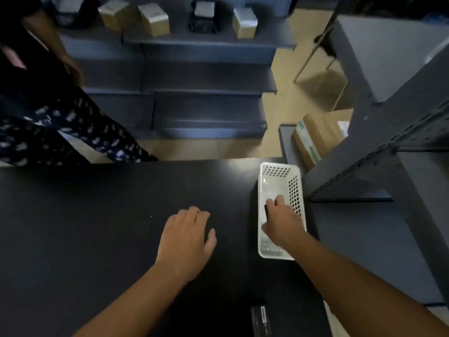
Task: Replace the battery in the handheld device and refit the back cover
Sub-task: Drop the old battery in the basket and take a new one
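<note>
Now right grip [279, 221] pinches dark object inside white basket [297, 190]; left grip [187, 237] loose, empty.

The table [97, 227] is matt black. The basket [263, 249] on it is white, its walls pierced with rows of small holes. A black item [266, 211] shows in the right hand [281, 224]. Near the table's front edge lies a black slab [261, 319] with a pale label strip. The shelves [209, 79] are dark grey-blue, the boxes [154, 19] on them tan and white. The floor [284, 98] is beige. A bystander's trousers [60, 132] are dark navy with white flecks.
</note>
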`<state>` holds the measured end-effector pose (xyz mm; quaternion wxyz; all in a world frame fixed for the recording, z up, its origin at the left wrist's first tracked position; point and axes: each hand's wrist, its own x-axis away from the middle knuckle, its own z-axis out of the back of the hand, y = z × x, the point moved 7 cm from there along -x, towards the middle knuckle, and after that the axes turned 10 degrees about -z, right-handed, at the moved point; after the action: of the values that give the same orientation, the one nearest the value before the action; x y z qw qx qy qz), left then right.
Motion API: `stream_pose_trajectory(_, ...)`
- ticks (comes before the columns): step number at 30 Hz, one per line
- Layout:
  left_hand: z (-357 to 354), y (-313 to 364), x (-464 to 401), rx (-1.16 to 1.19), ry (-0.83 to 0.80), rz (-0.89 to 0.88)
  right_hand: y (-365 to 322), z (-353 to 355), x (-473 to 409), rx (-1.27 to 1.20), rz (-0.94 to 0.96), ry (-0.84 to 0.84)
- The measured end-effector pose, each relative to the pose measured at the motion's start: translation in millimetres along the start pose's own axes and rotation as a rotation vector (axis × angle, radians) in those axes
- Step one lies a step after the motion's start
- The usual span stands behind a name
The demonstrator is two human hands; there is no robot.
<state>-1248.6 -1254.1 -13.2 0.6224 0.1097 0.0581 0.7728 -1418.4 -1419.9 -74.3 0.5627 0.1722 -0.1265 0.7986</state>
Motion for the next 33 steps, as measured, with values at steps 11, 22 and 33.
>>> stream_pose_trajectory(11,-21.8,-10.5,15.5,-0.008,-0.051,0.083,8.2,-37.2,-11.7,0.227,0.062,0.094)
stream_pose_trajectory(22,-10.3,-6.3,59.9,-0.001,-0.065,0.05,20.4,-122.5,183.3,0.172,0.528,-0.118)
stream_pose_trajectory(33,-33.7,-43.0,121.9,0.008,-0.122,0.128,18.1,-149.1,189.5,0.293,0.512,-0.313)
